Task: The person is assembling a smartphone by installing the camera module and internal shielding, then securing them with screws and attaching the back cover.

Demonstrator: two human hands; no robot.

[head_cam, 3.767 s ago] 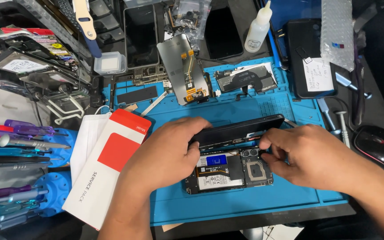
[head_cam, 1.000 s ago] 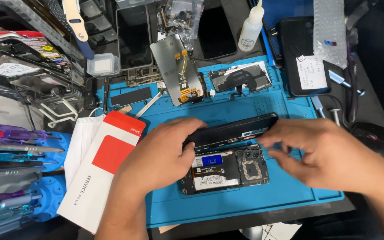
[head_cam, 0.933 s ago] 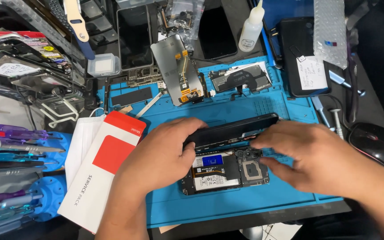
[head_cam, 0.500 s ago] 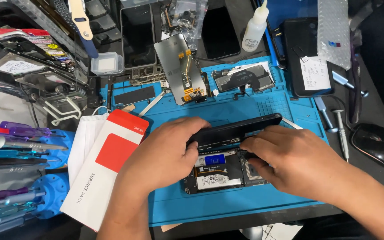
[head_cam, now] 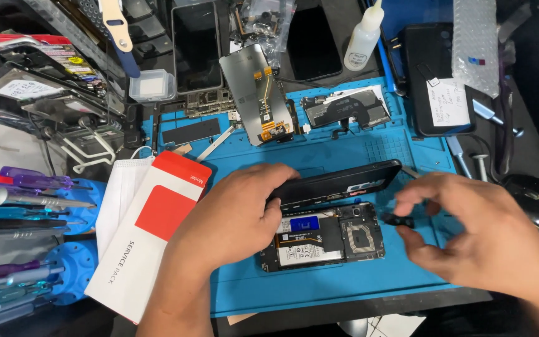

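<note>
Leftmost, at the frame's left edge, a blue rack of screwdrivers [head_cam: 26, 206] with purple and teal handles; beside it a white and red cardboard box [head_cam: 148, 234] lying over a folded face mask [head_cam: 120, 193]. Centre: the left hand [head_cam: 232, 218], fingers curled and pressed on the near end of a black back cover [head_cam: 338, 184], holding it tilted up on edge above the opened phone [head_cam: 322, 243]. That phone lies flat on the blue work mat [head_cam: 319, 287], lower centre, its battery with a white label and blue patch, a copper coil and a dark board all exposed. Upper centre: a detached screen panel [head_cam: 257, 93] with orange flex cable, a dark phone [head_cam: 196, 47], a small clear tray [head_cam: 152, 84] and a white squeeze bottle [head_cam: 364, 37]. Right: the right hand [head_cam: 475, 237], which half a second ago lay over the phone's right end, has drawn back clear of it to the lower right; thumb and forefinger now pinch a small black part [head_cam: 397, 219] just beside the phone's right edge. Judged from this, a piece has been lifted out of the body, which now shows unobstructed. Upper right: another black phone [head_cam: 435, 75] bearing a paper note, and a strip of bubble wrap [head_cam: 478, 43].
</note>
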